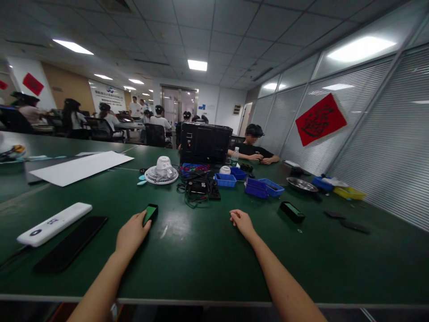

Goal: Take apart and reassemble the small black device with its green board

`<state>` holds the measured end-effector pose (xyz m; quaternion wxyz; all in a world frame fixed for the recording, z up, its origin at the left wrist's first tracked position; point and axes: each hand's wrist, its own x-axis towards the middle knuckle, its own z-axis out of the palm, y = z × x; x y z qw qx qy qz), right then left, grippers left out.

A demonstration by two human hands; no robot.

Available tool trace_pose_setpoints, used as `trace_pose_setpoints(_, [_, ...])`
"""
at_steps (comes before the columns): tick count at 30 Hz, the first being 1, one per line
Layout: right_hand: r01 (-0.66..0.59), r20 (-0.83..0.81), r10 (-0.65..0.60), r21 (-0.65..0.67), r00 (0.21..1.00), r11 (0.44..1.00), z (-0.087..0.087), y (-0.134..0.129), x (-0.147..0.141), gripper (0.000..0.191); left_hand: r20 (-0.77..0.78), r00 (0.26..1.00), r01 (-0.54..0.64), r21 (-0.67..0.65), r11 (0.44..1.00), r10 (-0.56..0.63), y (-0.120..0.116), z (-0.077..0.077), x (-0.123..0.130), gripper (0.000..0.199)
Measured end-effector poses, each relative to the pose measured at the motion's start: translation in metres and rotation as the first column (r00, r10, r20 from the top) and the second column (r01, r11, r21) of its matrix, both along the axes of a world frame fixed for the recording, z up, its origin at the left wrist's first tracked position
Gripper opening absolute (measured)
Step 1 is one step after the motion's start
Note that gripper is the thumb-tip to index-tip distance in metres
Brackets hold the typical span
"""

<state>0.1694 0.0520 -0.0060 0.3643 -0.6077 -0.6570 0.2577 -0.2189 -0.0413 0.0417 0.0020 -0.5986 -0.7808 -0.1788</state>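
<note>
On the left of the green table [201,259], my left hand [133,231] is closed around a small black box with a green face [151,213]. My right hand [241,222] rests on the table near the middle, its fingers curled together; whether anything is between them is too small to tell. A similar black box with a green inside [292,212] lies to the right of my right hand. Beyond my hands are a black device with cables [197,187] and a white fan part [161,172].
Left stand a white power strip [55,223], a black slab [72,243] and a white sheet [82,167]. Blue trays [225,180], a black monitor-like case [205,144], a metal dish [302,184] and a yellow tray [349,192] stand farther back. A person [253,145] sits across the table.
</note>
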Motion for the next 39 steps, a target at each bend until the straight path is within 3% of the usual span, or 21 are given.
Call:
trace_pose_setpoints(2, [0.023,0.26,-0.03,0.032,0.965,0.999,0.004,-0.002,-0.008,0.024,-0.009,1.0,-0.008,0.011,1.0,0.008,0.006,0.0,-0.006,0.048])
trace_pose_setpoints(5, [0.0,0.564,-0.022,0.039,0.826,0.999,0.014,-0.006,-0.033,0.022,0.014,1.0,-0.025,0.082,0.996,0.024,0.011,-0.004,-0.006,0.05])
trace_pose_setpoints(11, [-0.345,0.629,0.276,-0.013,0.727,0.939,0.025,-0.023,-0.119,0.024,0.141,0.985,-0.119,0.165,0.979,0.096,0.009,-0.007,-0.006,0.072])
trace_pose_setpoints(15, [-0.364,0.659,0.252,0.035,0.709,0.931,0.019,-0.035,-0.157,0.026,0.147,0.976,-0.174,0.102,0.98,0.158,0.007,-0.007,-0.014,0.08])
trace_pose_setpoints(20, [-0.379,0.583,0.279,0.054,0.763,0.924,0.018,-0.035,-0.151,0.023,0.114,0.982,-0.151,0.007,0.988,0.15,0.008,-0.012,-0.023,0.064])
trace_pose_setpoints(30, [-0.383,0.492,0.302,0.068,0.816,0.921,0.012,-0.024,-0.133,0.021,0.033,0.951,-0.309,0.02,0.951,0.308,0.002,-0.002,-0.021,0.051])
trace_pose_setpoints(34, [-0.39,0.479,0.312,0.069,0.821,0.918,0.014,-0.024,-0.132,0.02,-0.081,0.96,-0.258,0.118,0.959,0.268,0.001,-0.005,-0.014,0.045])
trace_pose_setpoints(39, [-0.395,0.481,0.325,0.049,0.814,0.917,0.017,-0.025,-0.131,0.022,-0.173,0.981,-0.048,0.243,0.969,0.092,0.001,-0.012,0.003,0.037])
